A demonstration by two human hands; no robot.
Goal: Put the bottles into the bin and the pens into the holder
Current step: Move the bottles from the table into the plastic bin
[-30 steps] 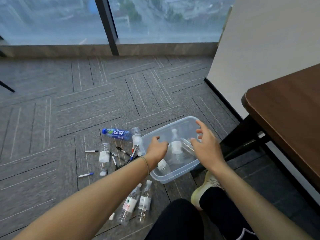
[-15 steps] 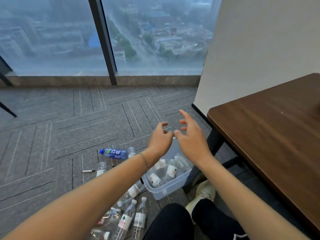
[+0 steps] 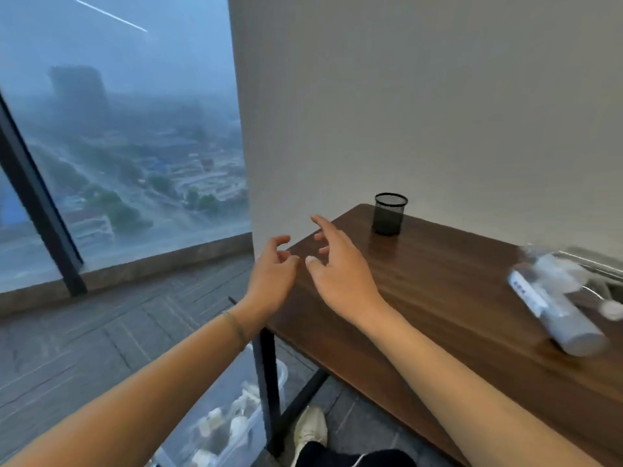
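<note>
My left hand [image 3: 271, 274] and my right hand [image 3: 340, 274] hover side by side over the near left corner of the brown table [image 3: 438, 291], both empty with fingers apart. A black mesh pen holder [image 3: 389, 214] stands upright at the table's far corner, beyond my right hand. A clear bottle [image 3: 556, 311] lies on its side at the table's right edge, blurred. Down on the floor, the clear plastic bin [image 3: 232, 423] with several bottles inside shows between my forearms, partly hidden by the table leg. No pens are in sight.
A white wall [image 3: 421, 96] rises behind the table. A large window [image 3: 118, 146] with a dark frame fills the left. Grey carpet [image 3: 101, 332] covers the floor. A black table leg [image 3: 269, 382] stands beside the bin. My shoe [image 3: 310, 429] rests under the table.
The view has swung up from the floor to the tabletop. Both hands rose away from the bin and now float over the table corner. The holder and a table bottle came into sight.
</note>
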